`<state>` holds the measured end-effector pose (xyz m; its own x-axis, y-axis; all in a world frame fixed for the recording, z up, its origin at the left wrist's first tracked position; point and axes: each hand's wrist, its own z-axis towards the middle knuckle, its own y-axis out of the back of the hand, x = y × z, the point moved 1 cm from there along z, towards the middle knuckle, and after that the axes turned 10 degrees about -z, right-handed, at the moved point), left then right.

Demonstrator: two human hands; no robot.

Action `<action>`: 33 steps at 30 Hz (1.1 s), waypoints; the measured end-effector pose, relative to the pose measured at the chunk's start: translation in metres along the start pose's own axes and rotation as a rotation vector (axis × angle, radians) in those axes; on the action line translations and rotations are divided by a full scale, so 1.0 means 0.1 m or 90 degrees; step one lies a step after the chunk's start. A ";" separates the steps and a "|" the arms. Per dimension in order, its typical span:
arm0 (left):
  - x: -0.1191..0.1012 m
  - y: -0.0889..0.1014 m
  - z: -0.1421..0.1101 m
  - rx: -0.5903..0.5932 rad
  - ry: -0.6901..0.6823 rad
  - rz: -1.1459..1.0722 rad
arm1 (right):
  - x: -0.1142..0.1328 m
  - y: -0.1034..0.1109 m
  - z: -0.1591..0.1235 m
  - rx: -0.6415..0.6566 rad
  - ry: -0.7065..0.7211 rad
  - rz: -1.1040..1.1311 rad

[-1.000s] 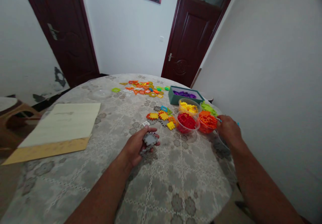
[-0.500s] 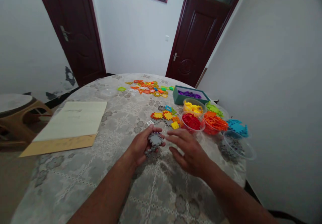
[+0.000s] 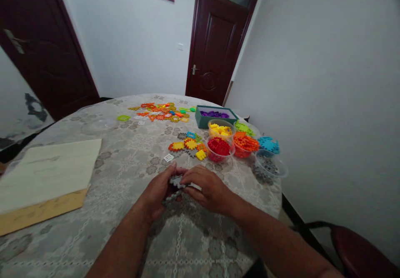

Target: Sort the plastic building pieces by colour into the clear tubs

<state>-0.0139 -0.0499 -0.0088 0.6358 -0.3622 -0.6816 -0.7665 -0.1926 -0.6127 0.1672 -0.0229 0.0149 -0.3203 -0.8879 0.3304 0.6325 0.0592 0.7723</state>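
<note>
Grey toothed building pieces [image 3: 176, 181] are held over the near middle of the table. My left hand [image 3: 158, 189] wraps round them from the left, thumb on top. From the right, the fingers of my right hand [image 3: 206, 187] are closed on the same grey pieces and cover part of them. Just beyond my hands lie a small white patterned piece [image 3: 168, 157] and a loose group of yellow, orange, blue and grey pieces, among them a yellow gear-shaped piece [image 3: 190, 144].
Clear tubs stand at the right: red pieces [image 3: 219, 146], yellow, orange, green, blue and grey pieces [image 3: 266, 164]. Behind them is a green box [image 3: 202, 120] with purple pieces. Mixed pieces [image 3: 161, 112] spread at the back. A paper sheet [image 3: 59, 172] lies over cardboard at left.
My right hand has moved in from the right and now grips the grey pieces with my left hand. The view has turned to the right.
</note>
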 end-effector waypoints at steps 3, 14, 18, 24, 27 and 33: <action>-0.03 -0.02 -0.01 -0.022 0.007 0.018 | -0.03 0.19 -0.11 -0.065 -0.079 0.004; -0.16 -0.10 -0.05 -0.104 -0.054 0.002 | -0.93 1.40 -1.33 -0.242 -0.363 -0.530; -0.15 -0.07 -0.03 -0.104 -0.050 0.000 | -1.29 1.59 -1.58 -0.179 -0.408 -0.633; -0.15 -0.06 -0.01 -0.103 -0.057 -0.002 | -1.46 1.72 -1.60 -0.164 -0.432 -0.649; -0.14 -0.07 -0.03 -0.106 -0.070 -0.033 | -1.25 1.59 -1.48 -0.226 -0.399 -0.612; -0.10 -0.05 -0.01 -0.069 -0.068 -0.114 | -0.38 0.79 -0.94 -0.155 -0.260 -0.264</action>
<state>-0.0166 -0.0464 0.0019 0.7644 -0.2157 -0.6076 -0.6418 -0.3436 -0.6855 0.2955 -0.0272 0.0121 -0.7866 -0.5661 0.2468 0.5242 -0.4009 0.7513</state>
